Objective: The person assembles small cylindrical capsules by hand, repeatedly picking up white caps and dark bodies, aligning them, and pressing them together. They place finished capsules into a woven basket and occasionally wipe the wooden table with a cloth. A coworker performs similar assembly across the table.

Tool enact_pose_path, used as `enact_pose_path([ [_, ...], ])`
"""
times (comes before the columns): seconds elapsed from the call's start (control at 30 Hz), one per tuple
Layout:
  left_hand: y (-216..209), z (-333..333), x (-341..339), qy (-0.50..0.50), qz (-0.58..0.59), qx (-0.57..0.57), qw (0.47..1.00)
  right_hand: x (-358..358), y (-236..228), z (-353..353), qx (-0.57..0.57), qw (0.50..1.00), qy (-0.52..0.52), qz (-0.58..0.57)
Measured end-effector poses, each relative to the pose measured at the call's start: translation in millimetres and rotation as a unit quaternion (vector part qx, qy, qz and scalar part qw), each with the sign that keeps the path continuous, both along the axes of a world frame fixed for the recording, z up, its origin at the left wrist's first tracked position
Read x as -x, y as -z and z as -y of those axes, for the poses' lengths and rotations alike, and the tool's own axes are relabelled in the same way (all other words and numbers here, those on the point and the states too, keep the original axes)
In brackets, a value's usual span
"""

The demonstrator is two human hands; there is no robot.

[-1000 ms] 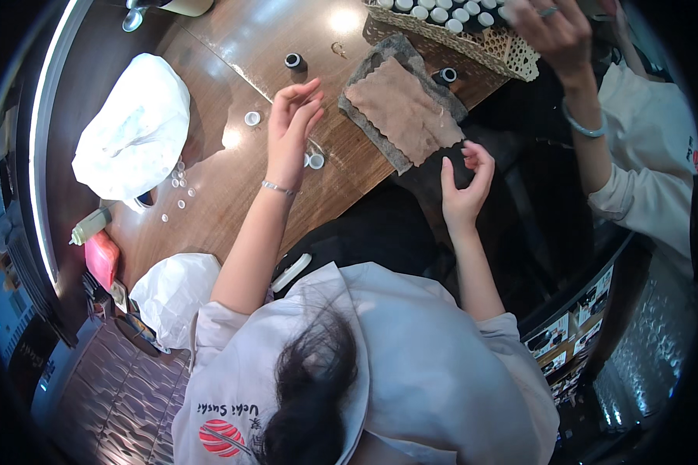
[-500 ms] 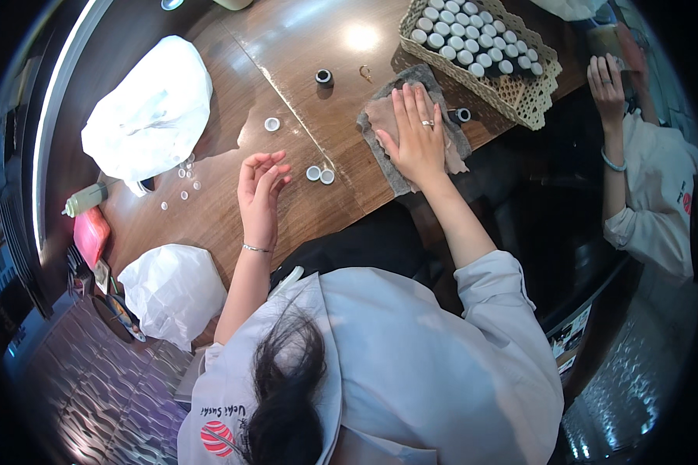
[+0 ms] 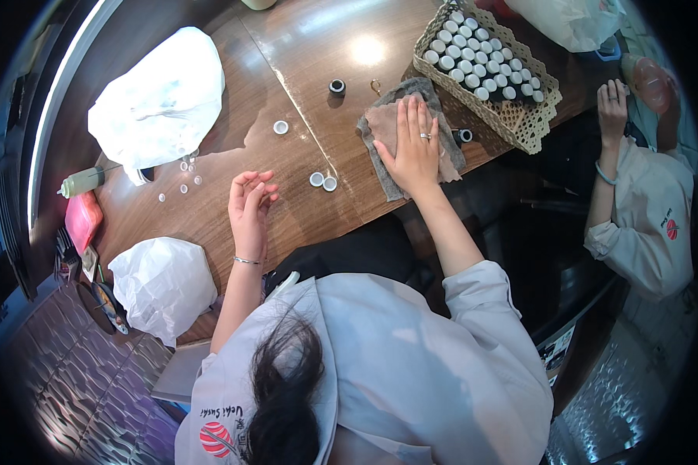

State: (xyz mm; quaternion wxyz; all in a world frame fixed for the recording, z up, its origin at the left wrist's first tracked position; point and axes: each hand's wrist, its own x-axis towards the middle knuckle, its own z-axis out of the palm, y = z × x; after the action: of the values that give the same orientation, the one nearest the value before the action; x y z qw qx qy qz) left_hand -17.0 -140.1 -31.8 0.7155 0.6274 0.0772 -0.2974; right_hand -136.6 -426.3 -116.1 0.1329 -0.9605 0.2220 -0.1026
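My right hand (image 3: 412,155) lies flat, fingers stretched out, on a brown cloth (image 3: 381,122) spread over a grey cloth (image 3: 374,164). Over the table to the left hovers my left hand (image 3: 250,208), its fingers loosely bent and apart, with nothing visible in them. Two small white caps, one of them a round cap (image 3: 316,180) and the other a matching cap (image 3: 329,184), lie between my hands. Farther off are a single white cap (image 3: 281,127) and an uncapped dark jar (image 3: 337,87). Another dark jar (image 3: 464,136) stands just right of the cloths.
A woven basket (image 3: 547,116) of several white-capped jars stands at the far right. White plastic bags, one large (image 3: 159,97) and one smaller (image 3: 163,283), sit on the left, near small clear discs (image 3: 184,188) and a squeeze bottle (image 3: 81,182). Another person's hand (image 3: 613,108) is at right.
The whole view has shifted slightly. My right hand stays flat on the brown cloth, and my left hand keeps its loosely bent pose above the table.
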Motion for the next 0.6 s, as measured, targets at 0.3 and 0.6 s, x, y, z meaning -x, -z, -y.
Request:
enact_pose_path([
  [0.3,-3,1,-2,-0.005,0.005,0.01,1.0,-4,-18,4,-0.053,0.998,0.019,0.029],
  [0.6,0,-6,-3,-0.008,0.012,0.015,1.0,-22,-34,8,-0.164,0.984,0.056,-0.048],
])
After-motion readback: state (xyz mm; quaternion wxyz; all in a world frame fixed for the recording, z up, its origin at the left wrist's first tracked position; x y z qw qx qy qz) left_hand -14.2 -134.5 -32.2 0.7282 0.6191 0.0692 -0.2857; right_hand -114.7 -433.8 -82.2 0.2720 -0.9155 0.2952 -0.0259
